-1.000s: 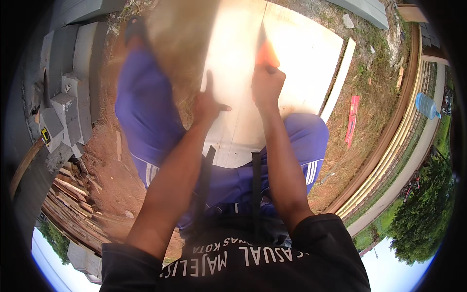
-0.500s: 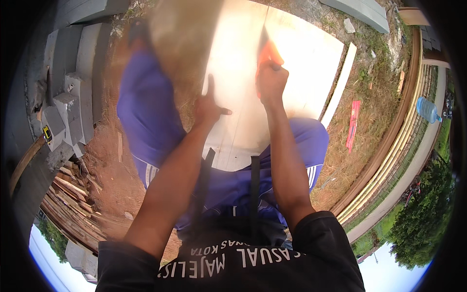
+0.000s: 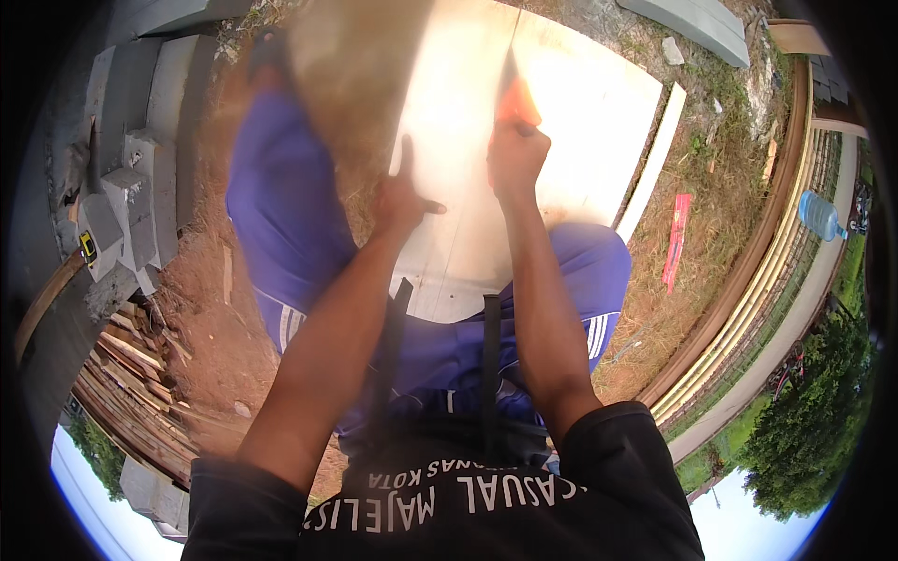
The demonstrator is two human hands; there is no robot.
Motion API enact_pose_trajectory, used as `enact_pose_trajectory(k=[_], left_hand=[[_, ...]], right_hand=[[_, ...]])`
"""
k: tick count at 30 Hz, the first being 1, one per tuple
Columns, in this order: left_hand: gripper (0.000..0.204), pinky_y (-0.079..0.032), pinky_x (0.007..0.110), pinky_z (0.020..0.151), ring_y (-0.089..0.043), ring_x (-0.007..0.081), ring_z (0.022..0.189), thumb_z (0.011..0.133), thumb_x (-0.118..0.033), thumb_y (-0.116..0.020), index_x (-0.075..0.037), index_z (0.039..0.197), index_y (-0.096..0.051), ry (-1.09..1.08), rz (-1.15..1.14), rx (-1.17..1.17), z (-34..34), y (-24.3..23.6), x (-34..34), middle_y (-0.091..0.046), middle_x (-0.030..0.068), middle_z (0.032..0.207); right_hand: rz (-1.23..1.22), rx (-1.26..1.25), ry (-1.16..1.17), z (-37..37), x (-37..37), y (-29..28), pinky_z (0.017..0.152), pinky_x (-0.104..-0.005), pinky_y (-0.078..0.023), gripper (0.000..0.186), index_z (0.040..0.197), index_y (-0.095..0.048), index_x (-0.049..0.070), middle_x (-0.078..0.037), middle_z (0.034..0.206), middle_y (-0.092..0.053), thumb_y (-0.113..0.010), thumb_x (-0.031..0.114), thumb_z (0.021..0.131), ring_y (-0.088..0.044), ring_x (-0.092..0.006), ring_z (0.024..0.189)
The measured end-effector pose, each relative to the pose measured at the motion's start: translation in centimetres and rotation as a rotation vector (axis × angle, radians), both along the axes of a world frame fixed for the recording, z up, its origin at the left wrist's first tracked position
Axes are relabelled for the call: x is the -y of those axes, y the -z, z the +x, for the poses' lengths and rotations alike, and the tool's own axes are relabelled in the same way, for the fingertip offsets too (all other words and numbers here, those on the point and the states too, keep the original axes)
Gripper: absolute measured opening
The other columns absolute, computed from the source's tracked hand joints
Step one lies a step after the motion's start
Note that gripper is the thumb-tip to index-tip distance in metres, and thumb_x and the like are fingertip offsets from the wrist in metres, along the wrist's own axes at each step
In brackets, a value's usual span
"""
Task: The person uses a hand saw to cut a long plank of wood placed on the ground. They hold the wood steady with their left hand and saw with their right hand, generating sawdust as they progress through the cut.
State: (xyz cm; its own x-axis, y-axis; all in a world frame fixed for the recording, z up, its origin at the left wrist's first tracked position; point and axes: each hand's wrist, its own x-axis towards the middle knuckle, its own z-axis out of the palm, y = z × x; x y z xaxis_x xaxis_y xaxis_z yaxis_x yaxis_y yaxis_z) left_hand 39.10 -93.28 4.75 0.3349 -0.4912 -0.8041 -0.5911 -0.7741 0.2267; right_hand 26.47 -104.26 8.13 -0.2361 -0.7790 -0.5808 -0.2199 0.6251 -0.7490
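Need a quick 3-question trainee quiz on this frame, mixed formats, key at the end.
1. True or false: the left hand lies flat on the pale board.
2. Which hand grips the orange-handled tool?
A. left hand
B. right hand
C. both
3. Fill in: the red strip lies on the ground to the person's ____ of the board.

Key
1. True: palm down, thumb spread, on the board.
2. B: the right hand is closed round the handle; the tool's kind is too blurred to tell.
3. Right: on the dry grass, apart from the board.
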Motion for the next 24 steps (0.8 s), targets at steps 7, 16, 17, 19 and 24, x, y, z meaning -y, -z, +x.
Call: enact_pose_trajectory(k=[7,16,17,19,24], left_hand=[[0.142,-0.046,0.05,0.111,-0.054,0.042,0.135,0.064,-0.025,-0.099,-0.034,0.169,-0.004,-0.028,-0.029,-0.072,0.6,-0.9,0.1,-0.057,0.028,0.142],[0.143,-0.047,0.05,0.11,-0.053,0.042,0.136,0.062,-0.028,-0.1,-0.034,0.169,-0.005,0.0,0.012,-0.04,-0.1,-0.2,0.5,-0.055,0.0275,0.145],[0.143,-0.047,0.05,0.11,-0.053,0.0421,0.136,0.062,-0.028,-0.1,-0.034,0.169,-0.005,-0.003,0.019,-0.06,-0.1,-0.4,0.3,-0.055,0.0272,0.146],[0.143,-0.047,0.05,0.11,-0.054,0.0426,0.136,0.062,-0.028,-0.1,-0.034,0.169,-0.006,-0.019,-0.019,-0.021,0.8,0.3,-1.3,-0.055,0.0278,0.144],[0.144,-0.046,0.051,0.11,-0.053,0.0437,0.136,0.061,-0.028,-0.101,-0.036,0.168,-0.005,-0.007,0.012,-0.002,0.7,-0.2,-0.3,-0.056,0.0305,0.143]], right_hand=[[0.046,0.179,0.107,-4.0,-12.3,-10.3,0.051,-0.0296,-0.044,0.031,0.12,-0.065,-0.01,-0.002,0.067,-0.057,-0.057,0.0,0.091,-0.053,-0.0088,0.055],[0.034,0.022,0.014,-0.4,-0.2,-0.9,0.051,-0.0352,-0.035,0.026,0.065,-0.047,-0.001,-0.002,0.055,-0.047,-0.06,0.006,0.086,-0.041,-0.012,0.051],[0.034,0.003,-0.011,-0.9,-1.1,-0.9,0.051,-0.0347,-0.036,0.025,0.066,-0.048,-0.001,-0.002,0.056,-0.047,-0.059,0.007,0.087,-0.042,-0.0122,0.051],[0.036,0.057,0.019,-1.2,-5.1,-3.6,0.052,-0.0314,-0.039,0.024,0.069,-0.051,-0.001,-0.001,0.058,-0.05,-0.06,0.007,0.09,-0.046,-0.0114,0.051],[0.151,0.188,0.094,-4.6,-15.6,-14.4,0.05,-0.0268,-0.043,0.044,0.135,-0.06,-0.009,0.001,0.068,-0.055,-0.057,-0.004,0.091,-0.053,-0.0069,0.056]])
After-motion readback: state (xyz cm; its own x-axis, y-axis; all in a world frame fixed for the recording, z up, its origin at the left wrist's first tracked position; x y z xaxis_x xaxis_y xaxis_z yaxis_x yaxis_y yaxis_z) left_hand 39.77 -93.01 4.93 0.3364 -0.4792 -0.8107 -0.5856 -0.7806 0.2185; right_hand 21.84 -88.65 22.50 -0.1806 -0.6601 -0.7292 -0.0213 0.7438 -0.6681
